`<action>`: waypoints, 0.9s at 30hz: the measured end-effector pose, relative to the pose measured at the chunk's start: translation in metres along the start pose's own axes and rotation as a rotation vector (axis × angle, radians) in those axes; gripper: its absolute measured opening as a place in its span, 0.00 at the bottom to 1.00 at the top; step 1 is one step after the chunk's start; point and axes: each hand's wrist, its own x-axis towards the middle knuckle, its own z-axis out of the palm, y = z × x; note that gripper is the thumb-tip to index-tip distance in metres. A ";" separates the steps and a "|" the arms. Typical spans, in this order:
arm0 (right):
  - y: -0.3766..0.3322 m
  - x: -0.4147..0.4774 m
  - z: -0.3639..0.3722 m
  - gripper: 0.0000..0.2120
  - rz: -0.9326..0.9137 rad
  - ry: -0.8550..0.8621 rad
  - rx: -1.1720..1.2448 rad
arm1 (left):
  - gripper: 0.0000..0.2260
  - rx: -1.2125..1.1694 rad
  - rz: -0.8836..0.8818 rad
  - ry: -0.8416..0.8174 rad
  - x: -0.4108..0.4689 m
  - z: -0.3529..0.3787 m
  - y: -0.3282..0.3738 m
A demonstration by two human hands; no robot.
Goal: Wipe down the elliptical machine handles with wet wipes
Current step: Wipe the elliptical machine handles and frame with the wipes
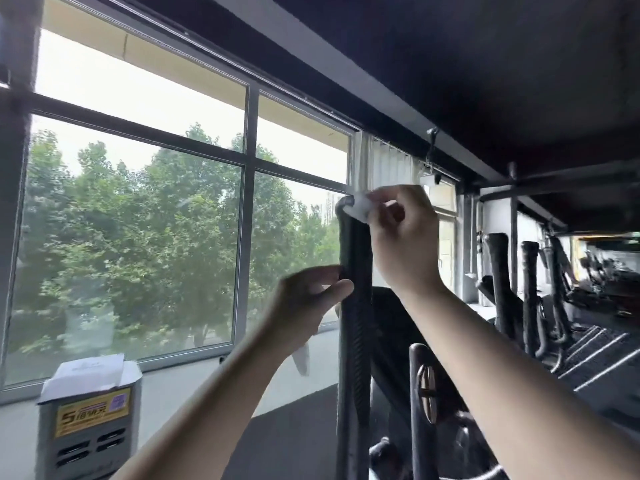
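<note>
Head view: the handle (356, 258), a dark ribbed bar, rises from 6 o'clock of the frame to just right of centre, where it ends in a rounded tip.

The right hand (403, 233) is at the 3 o'clock side of that tip. Its fingers are curled and pinch a white wipe (360, 206) against the tip. The wipe is folded small and covers the tip's right face and part of its crown, so the task's thing is at the very top of the bar. Starting at the top probably lets the wipe be drawn down the whole bar in one pass.

The left hand (311, 299) comes in from 7 o'clock and meets the bar lower down, on its 9 o'clock side. Thumb and fingers close on the bar's left edge in a light pinch. It is blurred, so I cannot tell how firm the hold is. It likely steadies the swinging bar so that it does not move away from the wipe.

A shorter grip (423, 386) stands at 5 o'clock, not touched by either hand. A box (90, 415) with open flaps sits on the floor at 7 o'clock under the window (138, 202), well apart from the hands. It may hold the wipes, but I cannot tell. More machines (530, 289) line up at 3 to 4 o'clock.
</note>
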 end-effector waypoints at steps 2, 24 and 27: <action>-0.005 -0.001 -0.002 0.02 -0.132 -0.003 -0.175 | 0.09 -0.001 0.008 -0.038 -0.002 -0.003 -0.002; -0.014 -0.030 -0.007 0.03 -0.347 -0.388 -0.467 | 0.07 -0.075 0.031 -0.119 -0.015 -0.012 -0.032; -0.028 0.028 0.012 0.05 -0.355 -0.272 -0.501 | 0.08 -0.041 0.050 -0.135 -0.014 -0.012 -0.029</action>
